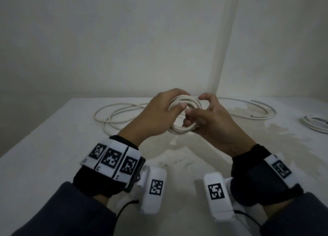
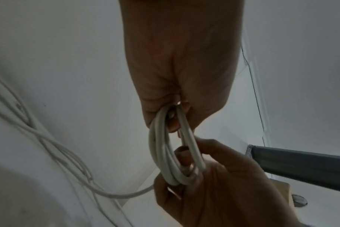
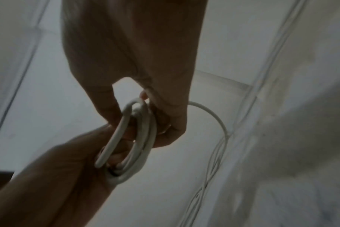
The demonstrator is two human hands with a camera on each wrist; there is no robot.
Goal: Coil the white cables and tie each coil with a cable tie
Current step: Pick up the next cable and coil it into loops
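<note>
Gripping the white coil (image 1: 184,115) above the table (image 1: 53,147) — left hand (image 1: 156,113) curling round its nine o'clock side, right hand (image 1: 211,122) pinching three o'clock; loose cable (image 1: 113,111) trailing toward ten o'clock.

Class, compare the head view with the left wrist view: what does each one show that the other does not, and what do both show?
Only the head view shows the marker bands on both wrists and a second coil lying at the table's far right. Only the left wrist view shows a dark grey bar at the right. Both show the left hand and right hand gripping the white cable coil, with loose cable trailing on the table.
</note>
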